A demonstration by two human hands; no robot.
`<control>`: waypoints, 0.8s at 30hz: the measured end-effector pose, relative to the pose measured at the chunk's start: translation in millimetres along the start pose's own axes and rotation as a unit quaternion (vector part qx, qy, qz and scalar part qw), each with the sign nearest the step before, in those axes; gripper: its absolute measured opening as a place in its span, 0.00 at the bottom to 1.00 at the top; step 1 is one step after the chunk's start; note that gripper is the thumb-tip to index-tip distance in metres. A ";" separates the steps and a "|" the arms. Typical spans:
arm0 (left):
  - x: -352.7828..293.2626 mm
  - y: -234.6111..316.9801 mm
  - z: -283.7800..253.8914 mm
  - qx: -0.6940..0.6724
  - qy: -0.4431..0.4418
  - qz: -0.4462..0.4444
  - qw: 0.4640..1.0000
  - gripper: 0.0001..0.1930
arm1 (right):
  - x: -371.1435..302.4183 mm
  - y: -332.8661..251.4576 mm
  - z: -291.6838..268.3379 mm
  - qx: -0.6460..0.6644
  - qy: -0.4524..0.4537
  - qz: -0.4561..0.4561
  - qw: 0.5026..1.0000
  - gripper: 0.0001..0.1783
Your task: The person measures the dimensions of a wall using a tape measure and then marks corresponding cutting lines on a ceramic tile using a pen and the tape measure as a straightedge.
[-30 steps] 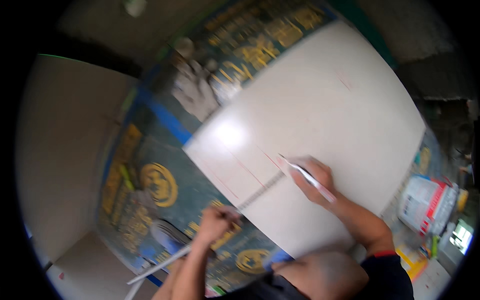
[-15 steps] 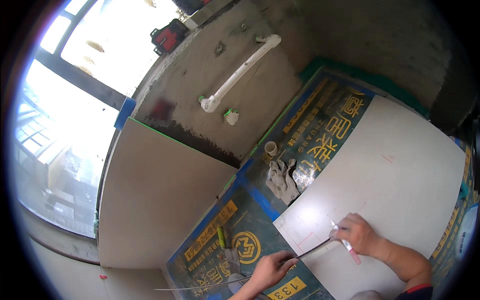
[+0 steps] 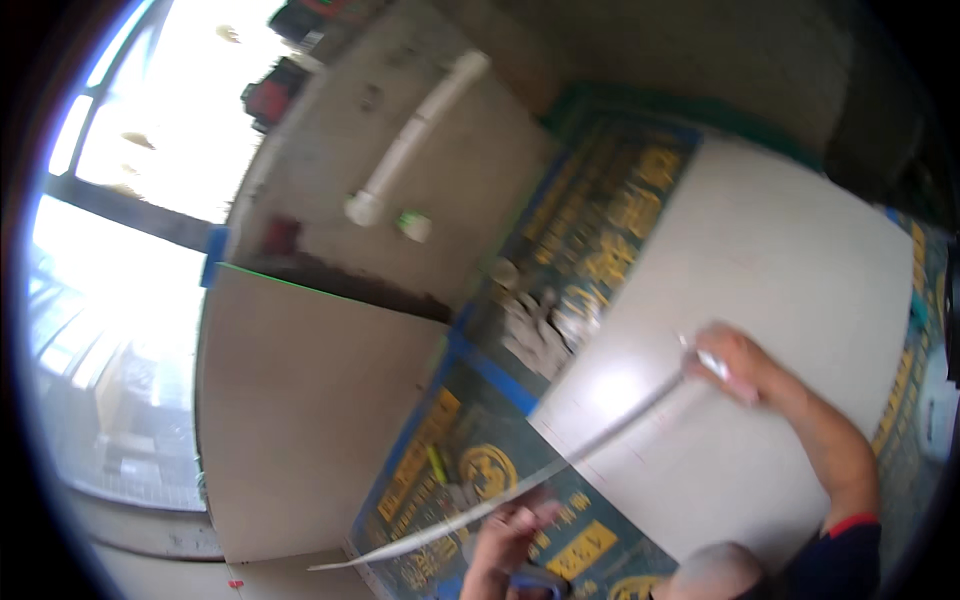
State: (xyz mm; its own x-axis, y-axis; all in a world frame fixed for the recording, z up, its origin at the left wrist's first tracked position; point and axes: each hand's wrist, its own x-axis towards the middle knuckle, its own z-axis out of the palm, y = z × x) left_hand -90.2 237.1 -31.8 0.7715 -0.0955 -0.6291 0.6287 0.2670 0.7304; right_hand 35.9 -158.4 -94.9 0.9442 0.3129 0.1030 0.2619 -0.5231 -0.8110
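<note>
My right hand (image 3: 740, 362) is closed round a white-and-pink marker (image 3: 716, 366) and one end of a long thin metal strip (image 3: 625, 428). It is held above a large pale tile (image 3: 790, 270) that bears faint red marks. From there the strip runs down left past the tile's edge, its far end free in the air. My left hand (image 3: 508, 528) is close to the strip's lower stretch, over the green floor sheet (image 3: 565, 510). Motion smears its fingers, so whether they touch the strip is unclear.
Crumpled pale gloves (image 3: 535, 335) and a white pipe fitting (image 3: 503, 271) lie left of the tile. Nearer me is a tool with a yellow-green handle (image 3: 437, 465). A white pipe (image 3: 425, 125) crosses the bare wall; a red-and-black device (image 3: 272, 95) stands on the window ledge.
My right hand has lifted up and right, drawing the strip along. My left hand, earlier gripping the strip, is now lower and blurred. The whole view has shifted a little.
</note>
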 end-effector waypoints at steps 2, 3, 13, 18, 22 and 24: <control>5.8 -7.8 -16.6 -0.044 0.038 0.085 0.995 0.29 | 14.0 -1.2 1.1 -0.005 -0.007 0.034 0.999 0.07; 8.4 -2.5 -18.6 -0.089 0.062 0.094 0.990 0.24 | 27.0 -8.4 -9.7 -0.011 -0.052 0.078 0.996 0.09; 3.0 61.0 -46.8 0.017 0.081 0.273 0.959 0.20 | 40.8 -7.2 -25.3 0.076 -0.069 0.027 0.994 0.12; 15.0 41.1 -52.5 -0.053 0.160 0.220 0.961 0.12 | 37.4 -2.4 -20.6 0.033 -0.017 0.005 0.999 0.11; 23.9 20.6 -48.7 -0.063 0.271 0.160 0.947 0.13 | 31.6 10.7 -9.2 -0.006 0.149 -0.003 0.989 0.13; 27.3 19.8 -56.9 -0.097 0.298 0.154 0.937 0.12 | 34.6 20.6 -8.1 0.003 0.230 0.004 0.973 0.14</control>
State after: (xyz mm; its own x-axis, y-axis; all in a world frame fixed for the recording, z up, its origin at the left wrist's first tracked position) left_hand -62.3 294.3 -49.6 0.6860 0.5514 -0.4747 0.3105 0.3681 0.8764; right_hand 75.6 -164.8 -103.4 0.9364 -0.0796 0.3417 0.2535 -0.5199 -0.8157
